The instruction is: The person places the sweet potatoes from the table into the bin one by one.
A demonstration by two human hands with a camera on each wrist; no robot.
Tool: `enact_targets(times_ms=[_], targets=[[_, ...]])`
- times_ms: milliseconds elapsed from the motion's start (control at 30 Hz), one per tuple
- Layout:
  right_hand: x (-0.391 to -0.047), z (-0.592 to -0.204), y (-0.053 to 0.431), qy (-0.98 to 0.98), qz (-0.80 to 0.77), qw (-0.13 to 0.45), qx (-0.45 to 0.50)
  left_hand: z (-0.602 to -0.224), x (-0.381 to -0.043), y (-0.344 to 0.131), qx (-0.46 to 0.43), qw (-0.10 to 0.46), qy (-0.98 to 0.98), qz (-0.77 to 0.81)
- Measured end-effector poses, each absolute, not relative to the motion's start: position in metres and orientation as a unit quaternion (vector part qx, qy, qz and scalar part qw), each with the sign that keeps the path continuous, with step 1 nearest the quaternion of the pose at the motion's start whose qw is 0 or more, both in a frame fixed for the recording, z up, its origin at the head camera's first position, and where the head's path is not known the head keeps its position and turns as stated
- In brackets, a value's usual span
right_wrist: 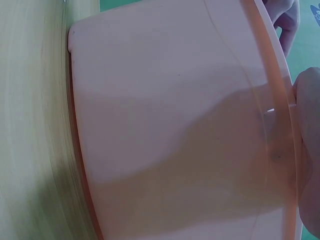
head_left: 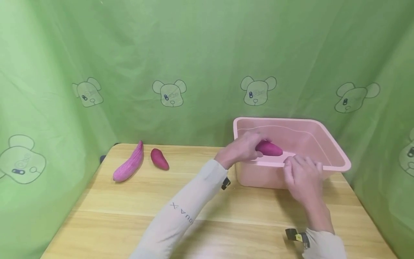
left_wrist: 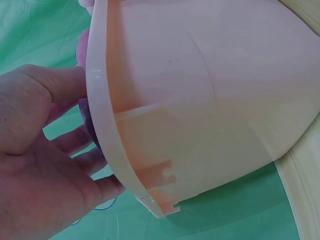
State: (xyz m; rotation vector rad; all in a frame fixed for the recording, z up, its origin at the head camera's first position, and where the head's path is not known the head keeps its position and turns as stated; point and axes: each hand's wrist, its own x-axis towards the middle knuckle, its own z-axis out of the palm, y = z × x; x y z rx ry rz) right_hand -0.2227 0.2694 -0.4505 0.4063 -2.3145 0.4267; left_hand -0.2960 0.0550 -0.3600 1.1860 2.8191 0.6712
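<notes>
My left hand reaches over the near left rim of a pink plastic basin and holds a purple sweet potato inside it. In the left wrist view, the basin's rim hides most of what the fingers of my left hand hold; a dark purple bit shows beside them. Over the basin's near rim, the fingers of my right hand are curled, gripping the edge. The right wrist view shows only part of the right hand against that rim; its fingertips are hidden.
At the left of the wooden table lie a long, ribbed pink-purple vegetable and a smaller purple sweet potato. Green curtains printed with bear heads hang behind and along both sides. The basin stands near the table's back right corner.
</notes>
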Motion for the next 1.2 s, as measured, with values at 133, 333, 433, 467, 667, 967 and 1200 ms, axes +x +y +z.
enact_targets(times_ms=[133,333,433,467,667,967,1200], targets=[[-0.222,-0.450,0.270,-0.903,0.164,0.365,0.156,-0.358,-0.293,0.055,0.365,0.020,0.906,0.214],[-0.222,-0.449,0.268,-0.899,0.167,0.371,0.162,-0.357,-0.290,0.051,0.361,0.029,0.908,0.213],[-0.222,-0.449,0.267,-0.897,0.170,0.375,0.163,-0.357,-0.289,0.047,0.364,0.023,0.907,0.213],[-0.223,-0.449,0.267,-0.896,0.170,0.376,0.163,-0.357,-0.289,0.046,0.365,0.020,0.906,0.215],[-0.223,-0.451,0.269,-0.897,0.171,0.373,0.162,-0.358,-0.285,0.036,0.385,-0.001,0.893,0.236],[-0.223,-0.452,0.271,-0.905,0.173,0.359,0.151,-0.359,-0.272,0.024,0.395,-0.045,0.885,0.241],[-0.224,-0.453,0.271,-0.903,0.175,0.360,0.152,-0.362,-0.261,0.015,0.408,-0.107,0.870,0.254]])
